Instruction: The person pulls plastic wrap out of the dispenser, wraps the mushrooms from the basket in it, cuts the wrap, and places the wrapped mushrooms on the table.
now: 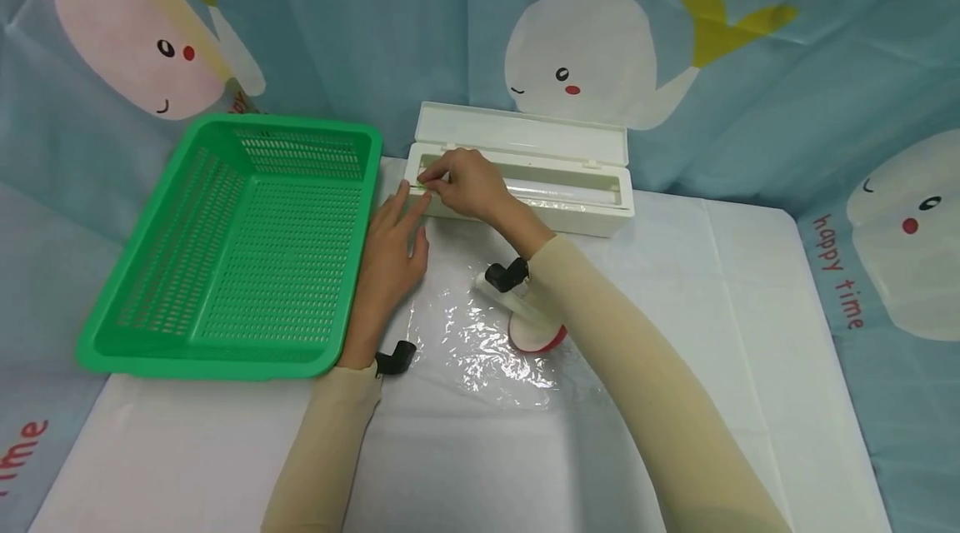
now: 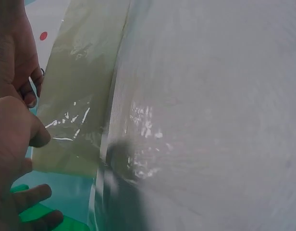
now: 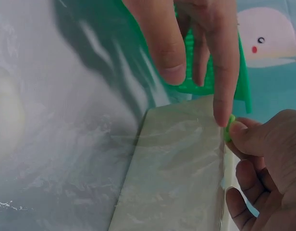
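A white cling film dispenser box stands at the back of the table, its lid raised and a film roll inside. My right hand pinches a small green slide cutter at the left end of the box's front edge. Beside it, my left hand has its fingers extended, one fingertip touching the box edge close to the cutter. Clear cling film runs from the box over the table. Under the film lies a white-handled utensil with a red-rimmed round end, partly hidden by my right forearm.
A green perforated basket stands left of the box, right alongside my left forearm. Behind the table hangs a blue cloth printed with whales. White cloth covers the table to the right.
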`<action>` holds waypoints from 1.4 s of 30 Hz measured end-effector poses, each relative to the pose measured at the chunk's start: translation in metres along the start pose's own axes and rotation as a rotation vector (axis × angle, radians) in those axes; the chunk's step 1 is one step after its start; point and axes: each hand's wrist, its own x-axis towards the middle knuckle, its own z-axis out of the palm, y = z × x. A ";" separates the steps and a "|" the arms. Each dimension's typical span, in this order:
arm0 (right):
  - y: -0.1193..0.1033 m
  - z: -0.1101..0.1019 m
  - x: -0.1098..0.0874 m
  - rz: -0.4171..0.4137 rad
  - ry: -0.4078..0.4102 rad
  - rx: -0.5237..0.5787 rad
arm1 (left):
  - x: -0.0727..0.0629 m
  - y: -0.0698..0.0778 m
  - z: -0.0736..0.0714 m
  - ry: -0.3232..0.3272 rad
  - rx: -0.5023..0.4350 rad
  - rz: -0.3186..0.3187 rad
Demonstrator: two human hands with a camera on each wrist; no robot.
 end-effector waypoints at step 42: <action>0.005 -0.007 -0.006 -0.190 0.002 -0.263 | -0.001 0.024 -0.005 -0.066 0.230 -0.148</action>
